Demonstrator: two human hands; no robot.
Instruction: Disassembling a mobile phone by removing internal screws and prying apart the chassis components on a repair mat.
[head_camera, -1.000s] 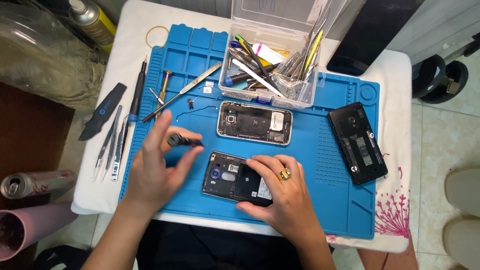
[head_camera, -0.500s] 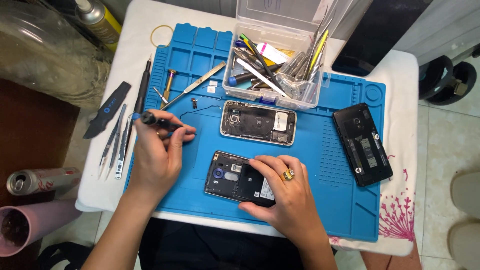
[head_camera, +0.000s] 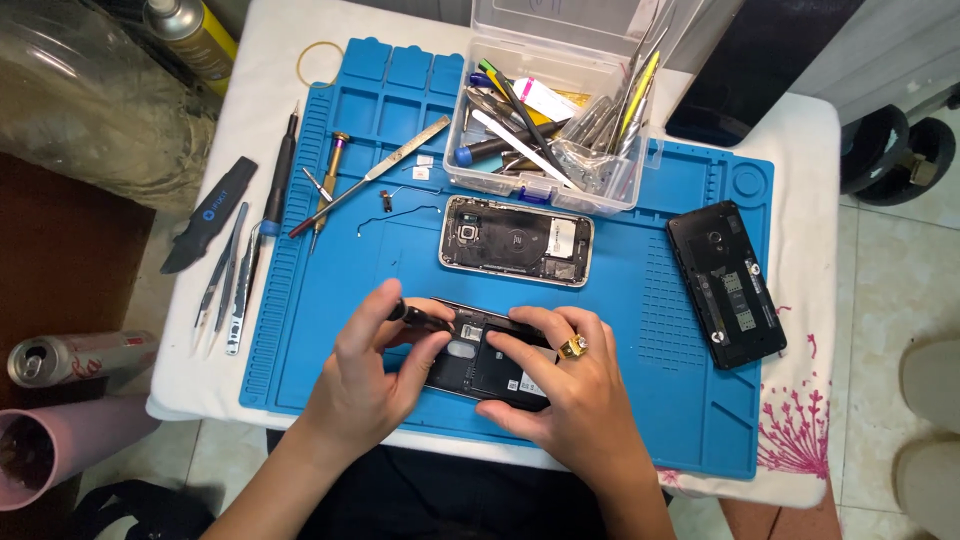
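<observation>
An opened black phone (head_camera: 480, 365) lies on the blue work mat (head_camera: 330, 330) near the front edge. My left hand (head_camera: 375, 375) grips a small black screwdriver (head_camera: 420, 318), its tip down on the phone's upper left part. My right hand (head_camera: 565, 385), with a gold ring, presses flat on the phone's right side and steadies it. A second opened phone frame (head_camera: 516, 240) with a silver rim lies just beyond, flat on the mat.
A clear plastic box (head_camera: 560, 105) of tools stands at the back. Another black phone body (head_camera: 727, 283) lies on the mat's right. Tweezers (head_camera: 225, 275), a pry tool (head_camera: 208, 213), screwdrivers (head_camera: 283, 170) sit left. A can (head_camera: 80, 357) lies off the table's left edge.
My left hand has come back from the tools at the left with the screwdriver and brought it down onto the phone. My right hand stayed on the phone.
</observation>
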